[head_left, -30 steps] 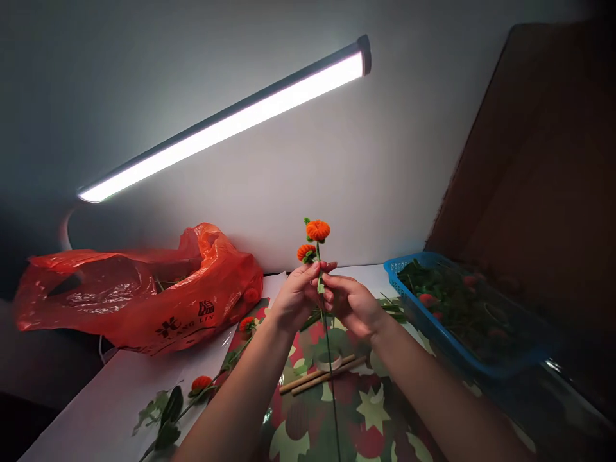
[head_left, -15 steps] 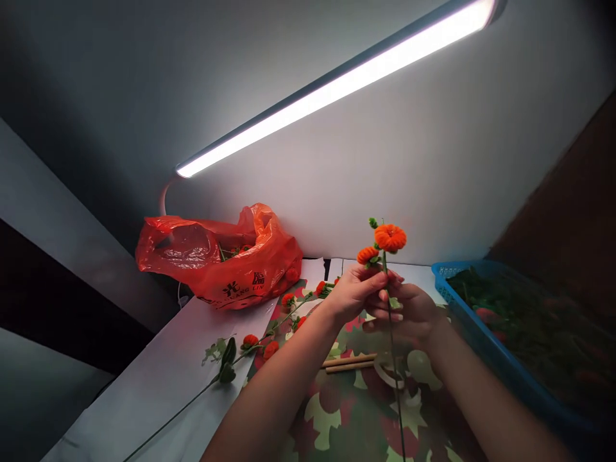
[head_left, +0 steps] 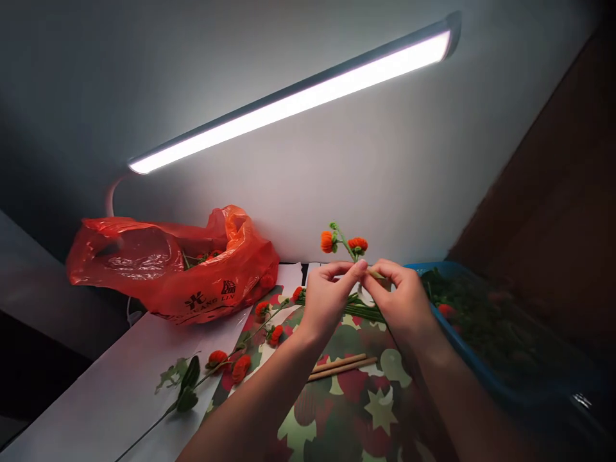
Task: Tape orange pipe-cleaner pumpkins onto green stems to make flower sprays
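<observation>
My left hand (head_left: pixel 330 295) is closed in a pinch around the stem of an orange artificial flower sprig (head_left: pixel 357 244). The sprig's two fluffy blooms and small green bud stick up above the fingers. Close against it, my right hand (head_left: pixel 403 298) is also closed, its thumb and forefinger pinching a pale green strip (head_left: pixel 378 276) by the stem. The fingertips of both hands nearly meet. Below them, several green stems (head_left: pixel 363 312) lie on the mat, partly hidden. Part of a white curved thing (head_left: pixel 366 296) shows between the hands.
A red plastic bag (head_left: pixel 231 269) holding more flowers stands at the left. A long flower stem with leaves (head_left: pixel 187 391) lies on the white surface. Two brown sticks (head_left: pixel 342 367) rest on the patterned mat (head_left: pixel 346 410). At right is a blue basket (head_left: pixel 457 340) of greenery, under a lit lamp (head_left: pixel 293 106).
The sprig has tilted from upright to leaning left, its lower stem no longer hanging toward me. My right hand has drawn up beside the left and pinches the strip. The view has shifted right.
</observation>
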Tool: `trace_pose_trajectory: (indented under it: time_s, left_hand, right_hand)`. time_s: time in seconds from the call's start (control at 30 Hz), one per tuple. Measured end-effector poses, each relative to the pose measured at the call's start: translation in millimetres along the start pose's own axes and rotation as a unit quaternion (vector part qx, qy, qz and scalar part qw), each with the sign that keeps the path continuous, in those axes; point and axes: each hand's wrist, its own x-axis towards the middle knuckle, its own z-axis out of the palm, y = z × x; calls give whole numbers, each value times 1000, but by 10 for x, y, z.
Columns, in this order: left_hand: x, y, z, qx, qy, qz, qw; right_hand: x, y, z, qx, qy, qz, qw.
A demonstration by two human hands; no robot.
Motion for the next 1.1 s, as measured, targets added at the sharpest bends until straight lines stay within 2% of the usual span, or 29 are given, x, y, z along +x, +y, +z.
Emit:
trace_pose_trajectory:
  time_s: [0.03, 0.1, 0.23, 0.3, 0.43, 0.5, 0.67, 0.83, 1.1]
  left_hand:
    - [-3, 6, -3, 1, -2, -4, 1000]
    - [16, -6, -26, -2, -9, 0, 1000]
    - [120, -78, -115, -29, -53, 16, 998]
    - [173, -111, -158, -47, -73, 19, 996]
    - [222, -143, -198, -52, -94, 24, 994]
    - [220, -146, -193, -35, -82, 41, 995]
    - [198, -142, -168, 18, -34, 82, 996]
    - [193, -128, -176, 43, -28, 101, 994]
    - [187, -122, -165, 38, -29, 84, 995]
  right_hand:
    - [-22, -28, 5, -40, 9, -26, 999]
    - [-34, -37, 3, -61, -3, -30, 998]
    - [36, 60, -33, 69, -94, 71, 991]
    - [72, 107, -32, 140, -115, 98, 979]
    - [82, 145, 45, 186, -69, 78, 977]
    - [70, 150, 94, 181, -38, 70, 980]
    - [51, 163, 142, 175, 14, 104, 979]
    - [60, 160, 106, 169, 13, 98, 981]
    - [71, 93, 18, 119, 1, 84, 989]
